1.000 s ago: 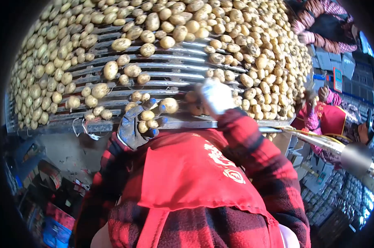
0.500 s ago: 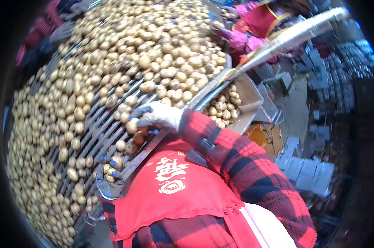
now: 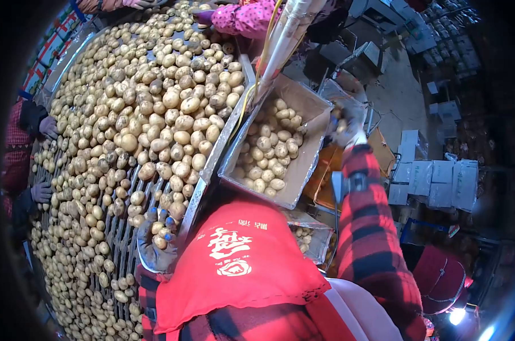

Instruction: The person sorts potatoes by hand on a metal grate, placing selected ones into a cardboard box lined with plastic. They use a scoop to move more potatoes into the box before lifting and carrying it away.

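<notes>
Sorting shed, with a grey metal roller table [image 3: 211,165] buried in yellow-brown potatoes [image 3: 172,102]. Other people's gloved hands [image 3: 41,192] are working the side across from the wearer's left hand.

Big change in the last half second. The right hand [image 3: 344,122], in a white glove, was down on the rollers scooping at the table edge. Now it's swung clear off the table, out past the far wall of the open cardboard box [image 3: 310,162] that sits against the rail. It's blurry, but it looks curled shut around a couple of brownish spuds [image 3: 338,120].

The left hand [image 3: 155,238], in a dark grey glove with blue fingertips, hasn't budged. It's at the table edge, palm up, fingers cupped round a few small potatoes [image 3: 158,230].

The box sits between the two hands with a layer of potatoes inside. A smaller box [image 3: 308,219] sits just under the right forearm.

My read: the right hand's grab is done and its load is off the rollers, level with the box. The left hand's load hasn't left the table.
</notes>
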### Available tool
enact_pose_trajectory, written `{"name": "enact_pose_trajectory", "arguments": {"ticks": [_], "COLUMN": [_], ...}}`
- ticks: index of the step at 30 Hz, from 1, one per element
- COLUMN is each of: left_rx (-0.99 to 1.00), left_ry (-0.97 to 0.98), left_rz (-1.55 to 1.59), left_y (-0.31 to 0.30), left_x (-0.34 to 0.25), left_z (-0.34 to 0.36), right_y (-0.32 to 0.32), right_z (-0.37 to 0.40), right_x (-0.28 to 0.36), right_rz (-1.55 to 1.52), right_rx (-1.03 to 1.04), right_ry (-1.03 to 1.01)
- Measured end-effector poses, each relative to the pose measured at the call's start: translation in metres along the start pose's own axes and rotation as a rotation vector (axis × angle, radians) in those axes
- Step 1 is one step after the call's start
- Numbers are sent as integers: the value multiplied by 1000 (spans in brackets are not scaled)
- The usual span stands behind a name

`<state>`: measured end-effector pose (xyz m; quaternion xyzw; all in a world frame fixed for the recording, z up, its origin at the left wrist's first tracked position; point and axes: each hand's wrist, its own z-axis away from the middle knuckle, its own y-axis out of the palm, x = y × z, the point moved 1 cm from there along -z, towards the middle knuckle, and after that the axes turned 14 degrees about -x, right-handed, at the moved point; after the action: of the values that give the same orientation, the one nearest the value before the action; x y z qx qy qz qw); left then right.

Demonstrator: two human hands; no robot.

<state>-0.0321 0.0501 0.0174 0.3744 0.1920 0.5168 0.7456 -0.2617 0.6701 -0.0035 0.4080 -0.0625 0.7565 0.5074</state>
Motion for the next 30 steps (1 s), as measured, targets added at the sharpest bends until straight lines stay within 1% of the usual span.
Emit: {"name": "enact_pose_trajectory", "arguments": {"ticks": [1, 2, 4, 5, 6, 7, 8, 9, 10, 11, 12, 13, 14, 15, 16, 17, 18, 19, 20, 21, 22, 23, 24, 26, 27, 28, 29, 30], "left_rx": [36, -7, -93, -44, 13, -115, -67, -83, -128, -75, -17, -107, -217, -328, -299, -202, -77, -45, -30, -33, -31, -17, 2, 38, 102, 119, 96, 70], "left_ry": [-22, -13, 21, 98, 257, 591, 849, 1159, 1188, 1236, 1284, 1121, 960, 803, 1145, 1459, 1769, 1816, 1731, 1716, 1698, 1675, 1681, 1690, 1756, 1724, 1688, 1651], "left_rz": [30, 69, 151, 90, -49, -474, -897, -1272, -1179, -1175, -1172, -919, -848, -758, -1207, -1505, -1797, -1903, -1960, -2069, -2179, -2186, -2154, -2088, -2043, -2026, -2015, -2005], "left_y": [10, 17, 27, 18, 9, 8, 19, 33, 48, 55, 62, 73, 99, 125, 121, 125, 129, 132, 139, 139, 139, 143, 146, 153, 148, 148, 143, 135], "left_x": [10, 17, 20, 15, 14, 16, 18, 21, 27, 25, 23, 21, 29, 37, 40, 43, 48, 53, 59, 65, 70, 77, 80, 86, 81, 76, 71, 67], "left_z": [-2, -3, 1, -3, -5, -11, -16, -21, -24, -34, -43, -50, -46, -42, -50, -52, -53, -54, -54, -57, -60, -63, -65, -71, -78, -78, -77, -75], "right_y": [19, 40, 18, 32, 36, 57, 77, 98, 103, 110, 117, 124, 138, 138, 136, 131, 130, 128, 126, 125, 114, 104, 119, 102, 93, 81, 82, 74], "right_z": [13, 30, -49, -48, -41, -9, 33, 95, 132, 156, 180, 204, 250, 259, 266, 273, 269, 266, 266, 266, 247, 227, 266, 214, 189, 181, 181, 158], "right_x": [17, 32, 41, 34, 21, -7, -40, -70, -110, -153, -196, -238, -245, -276, -281, -283, -286, -288, -276, -263, -274, -284, -234, -234, -215, -185, -153, -127], "right_rz": [19, 41, 168, 231, 441, 404, 365, 325, 237, 154, 95, 103, 293, 94, 206, 307, 364, 404, 358, 308, 87, -135, -4, -44, -261, -265, -389, -441], "right_rx": [-73, -146, -145, -132, -177, -115, -55, 277, 686, 811, 870, 871, 786, 913, 1123, 1280, 1398, 1485, 1437, 1386, 1276, 999, 710, 627, 801, 711, 512, 630], "right_ry": [-28, -51, -211, -291, -450, -527, -601, -257, -52, 281, 663, 996, 1018, 1272, 822, 349, 128, -107, -16, 71, 649, 1178, 1005, 817, 958, 847, 832, 770]}}
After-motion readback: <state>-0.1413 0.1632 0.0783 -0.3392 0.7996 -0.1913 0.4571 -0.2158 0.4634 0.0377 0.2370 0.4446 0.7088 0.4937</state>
